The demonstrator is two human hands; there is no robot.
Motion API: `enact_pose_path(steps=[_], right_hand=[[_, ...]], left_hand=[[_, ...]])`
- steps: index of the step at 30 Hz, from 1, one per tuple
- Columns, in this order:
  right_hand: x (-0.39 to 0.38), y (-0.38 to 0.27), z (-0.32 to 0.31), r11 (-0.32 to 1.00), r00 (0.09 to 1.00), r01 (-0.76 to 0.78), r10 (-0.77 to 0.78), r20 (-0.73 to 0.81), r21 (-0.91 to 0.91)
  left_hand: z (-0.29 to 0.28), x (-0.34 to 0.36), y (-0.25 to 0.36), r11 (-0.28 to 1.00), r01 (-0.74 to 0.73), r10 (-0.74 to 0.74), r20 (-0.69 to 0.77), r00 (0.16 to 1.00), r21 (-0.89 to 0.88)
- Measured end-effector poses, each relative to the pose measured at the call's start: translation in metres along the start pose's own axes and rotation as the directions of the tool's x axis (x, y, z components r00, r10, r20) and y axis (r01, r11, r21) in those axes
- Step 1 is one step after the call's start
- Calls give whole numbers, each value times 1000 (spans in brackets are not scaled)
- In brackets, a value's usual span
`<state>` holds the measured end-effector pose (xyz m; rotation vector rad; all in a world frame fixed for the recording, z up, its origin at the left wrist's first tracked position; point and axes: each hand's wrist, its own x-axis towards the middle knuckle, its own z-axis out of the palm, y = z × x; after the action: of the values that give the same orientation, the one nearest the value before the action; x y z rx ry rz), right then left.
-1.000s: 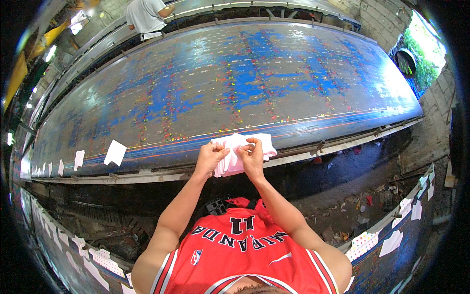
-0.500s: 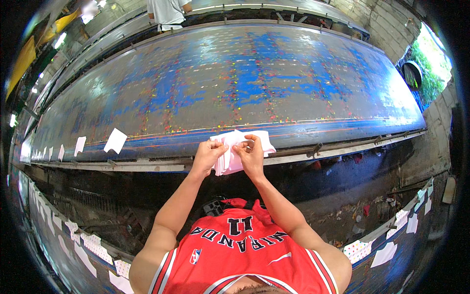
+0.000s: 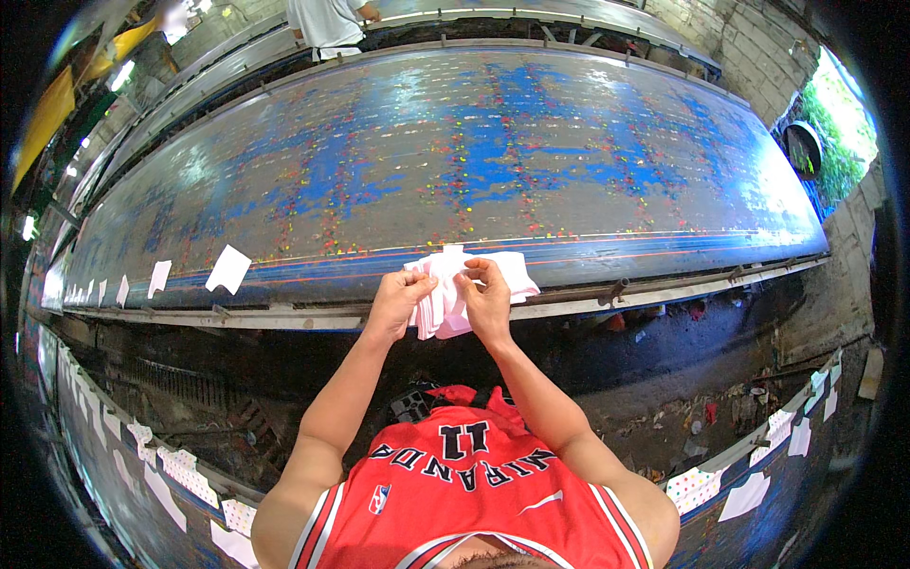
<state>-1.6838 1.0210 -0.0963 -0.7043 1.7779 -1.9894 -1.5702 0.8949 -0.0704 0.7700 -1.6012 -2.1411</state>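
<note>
A stack of thin white, pinkish cloth pieces [image 3: 442,313] lies between my hands at the near edge of the long table. My left hand [image 3: 398,302] pinches the stack's left side, thumb and fingers closed. On the other side, my right hand [image 3: 487,300] is closed in a pinch at the upper layers, with thumb against fingers. More of the stack fans out past the right hand, over the table's edge. Farther left, a single white cloth piece [image 3: 228,270] lies flat near the same edge, and several others trail away beyond it.
The long table top [image 3: 379,199] is grey with worn blue patches and coloured specks. A metal rail [image 3: 588,302] with small stops runs along its near edge. Behind me, another table carries white and dotted cloth pieces [image 3: 695,487]. A person [image 3: 325,24] stands beyond the far side.
The view has shifted slightly. My hands stay at the stack, while its top layers have been rearranged a little between my fingers. At the far side, the person has moved an arm.
</note>
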Motion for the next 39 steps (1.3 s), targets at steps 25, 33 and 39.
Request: enact_pose_path(steps=[25, 33, 39], right_hand=[[12, 0, 26, 999, 992, -24, 21, -122, -26], [37, -49, -76, 873, 889, 117, 121, -442, 474], [49, -74, -56, 860, 924, 213, -22, -383, 465]], left_hand=[[-68, 22, 15, 977, -51, 22, 140, 990, 207], [-163, -24, 79, 950, -114, 185, 227, 956, -292], [-236, -77, 137, 877, -326, 294, -141, 945, -352]])
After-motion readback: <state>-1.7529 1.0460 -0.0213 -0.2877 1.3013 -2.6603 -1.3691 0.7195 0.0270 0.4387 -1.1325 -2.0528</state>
